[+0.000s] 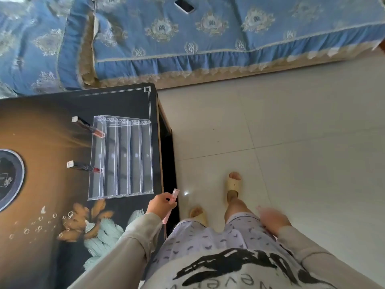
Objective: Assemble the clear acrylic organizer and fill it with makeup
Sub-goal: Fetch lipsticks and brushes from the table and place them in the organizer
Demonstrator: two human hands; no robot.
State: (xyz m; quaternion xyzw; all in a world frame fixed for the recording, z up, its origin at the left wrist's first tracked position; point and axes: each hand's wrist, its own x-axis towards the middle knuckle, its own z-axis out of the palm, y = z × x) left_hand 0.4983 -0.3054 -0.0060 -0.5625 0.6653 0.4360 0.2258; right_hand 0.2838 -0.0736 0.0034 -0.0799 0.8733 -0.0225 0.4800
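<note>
A clear acrylic organizer (121, 157) with several long stepped compartments stands on the dark table (52, 126) near its right edge. Two lip gloss tubes lean into its left compartment: one at the far end (87, 126) and one nearer the middle (84, 167). My left hand (159, 203) is at the table's right edge, just in front of the organizer, shut on a pink lip gloss tube (171, 202). My right hand (273, 219) hangs blurred over the floor to the right, holding nothing, its fingers apart.
A round dark dish (19, 178) lies at the table's left edge. A sofa with a blue patterned cover (208, 42) stands behind the table, a phone (184, 5) on it. White tiled floor (302, 132) lies to the right, with my feet in slippers.
</note>
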